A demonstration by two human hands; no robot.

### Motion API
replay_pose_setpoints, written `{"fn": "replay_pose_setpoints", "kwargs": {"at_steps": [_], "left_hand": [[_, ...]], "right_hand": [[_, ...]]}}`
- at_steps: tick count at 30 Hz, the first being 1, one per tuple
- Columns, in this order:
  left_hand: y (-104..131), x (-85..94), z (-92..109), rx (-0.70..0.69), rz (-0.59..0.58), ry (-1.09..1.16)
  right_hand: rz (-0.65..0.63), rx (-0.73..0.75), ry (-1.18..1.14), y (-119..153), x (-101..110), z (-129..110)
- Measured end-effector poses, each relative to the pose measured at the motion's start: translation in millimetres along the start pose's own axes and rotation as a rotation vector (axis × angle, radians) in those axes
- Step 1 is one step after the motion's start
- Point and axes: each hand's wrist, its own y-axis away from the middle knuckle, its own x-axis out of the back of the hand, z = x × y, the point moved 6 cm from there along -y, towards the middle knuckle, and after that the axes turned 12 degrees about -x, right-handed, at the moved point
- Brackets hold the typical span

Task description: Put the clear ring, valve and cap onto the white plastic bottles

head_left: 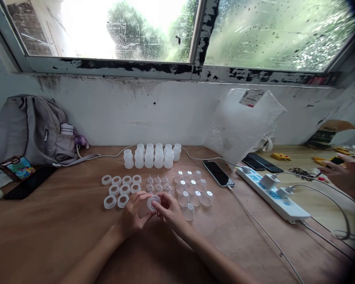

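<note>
Both of my hands meet over the table's front part, around a small translucent bottle with a ring at its top (154, 202). My left hand (136, 213) wraps the bottle's left side. On its right side, the fingers of my right hand (168, 209) press at the ring. Just behind my hands lie several clear nipple-shaped pieces (157, 180). White rings (114, 190) are laid out to the left, and clear domed caps (191, 184) stand to the right. Farther back, several frosted white bottles (149, 158) stand in rows.
A phone (218, 172) with a cable and a white power strip (272, 193) lie at the right. Another person's hand (343, 175) is at the far right. A grey backpack (29, 130) and a dark phone (31, 182) are at the left. A plastic bag (239, 122) leans on the wall.
</note>
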Motion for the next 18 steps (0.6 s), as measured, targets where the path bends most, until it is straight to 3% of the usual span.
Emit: {"fn": "replay_pose_setpoints", "kwargs": {"at_steps": [4,8,18], "left_hand": [[1.5,-10.0,-4.2,0.215,-0.056,0.176],[3.6,-18.0,-7.6,0.366,-0.010,0.330],[6.7,-15.0,-15.1,0.423,0.038,0.186]], "right_hand": [[0.122,0.082,0.084,0.5,7.5,-1.0],[0.141,0.147,0.232,3.3,7.4,-7.4],[0.135,0.197,0.365,5.3,1.0,-7.6]]}}
